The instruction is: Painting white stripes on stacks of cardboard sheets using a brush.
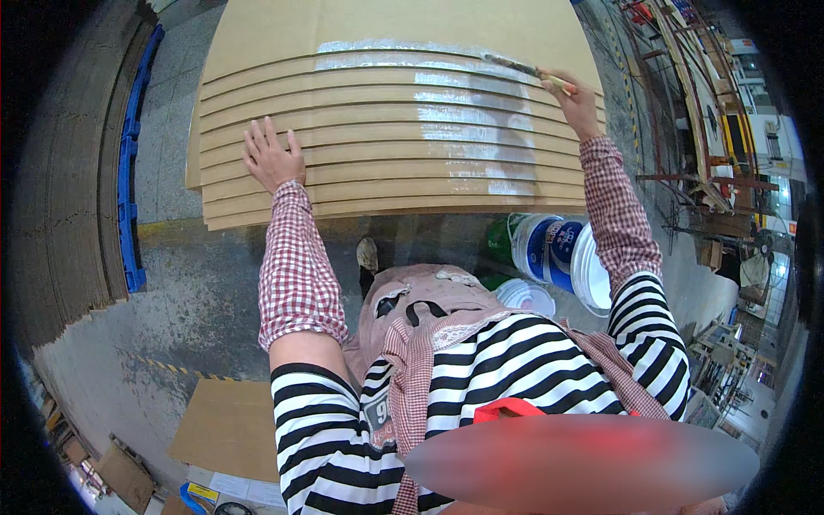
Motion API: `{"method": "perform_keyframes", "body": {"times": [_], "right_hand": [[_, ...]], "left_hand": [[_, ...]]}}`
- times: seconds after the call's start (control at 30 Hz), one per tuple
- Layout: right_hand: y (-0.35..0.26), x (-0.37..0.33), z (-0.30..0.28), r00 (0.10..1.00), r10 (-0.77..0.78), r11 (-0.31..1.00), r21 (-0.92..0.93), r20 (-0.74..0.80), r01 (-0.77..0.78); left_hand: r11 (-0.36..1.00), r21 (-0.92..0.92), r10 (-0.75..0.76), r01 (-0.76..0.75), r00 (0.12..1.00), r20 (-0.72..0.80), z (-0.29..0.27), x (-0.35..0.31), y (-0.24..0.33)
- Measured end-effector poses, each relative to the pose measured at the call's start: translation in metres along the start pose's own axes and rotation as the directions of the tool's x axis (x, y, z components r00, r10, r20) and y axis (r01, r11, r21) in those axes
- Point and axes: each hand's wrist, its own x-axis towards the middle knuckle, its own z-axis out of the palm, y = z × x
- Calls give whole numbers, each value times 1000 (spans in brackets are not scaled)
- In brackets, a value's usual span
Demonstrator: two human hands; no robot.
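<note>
Overlapping brown cardboard sheets (343, 120) lie fanned before me, their edges stepped toward me. My left hand (275, 156) rests flat on the left part of the nearer sheets, fingers spread. At the far right, my right hand (577, 103) grips a brush (549, 79) by its light wooden handle. The dark brush end points left and touches or hovers just over a sheet near the back; I cannot tell which. Whitish wet-looking coating (386, 56) streaks the far strips and runs down the right-middle of the nearer ones.
White and blue buckets (549, 249) and a white-lidded tub (525, 297) stand on the floor below the stack's right front edge. To the left, a tall cardboard pile (60, 172) sits beside a blue pallet (129, 172). Metal racking (687, 112) lines the right side.
</note>
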Motion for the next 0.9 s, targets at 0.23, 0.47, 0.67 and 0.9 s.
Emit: {"method": "perform_keyframes", "body": {"times": [0.23, 0.47, 0.67, 0.9], "right_hand": [[8, -59, -20, 984, 83, 987, -153, 159, -58], [15, -32, -12, 996, 89, 994, -58, 14, -88], [1, -48, -3, 994, 15, 989, -151, 107, 1], [-57, 28, 117, 942, -324, 935, -125, 93, 333]], "left_hand": [[1000, -8, 1, -1, 1000, 5, 5, -1, -2], [1000, -17, 2, -2, 1000, -7, 1, -1, -1], [1000, 8, -9, 9, 999, -33, 1, 0, 0], [998, -59, -24, 26, 999, 38, -8, -1, 5]]}}
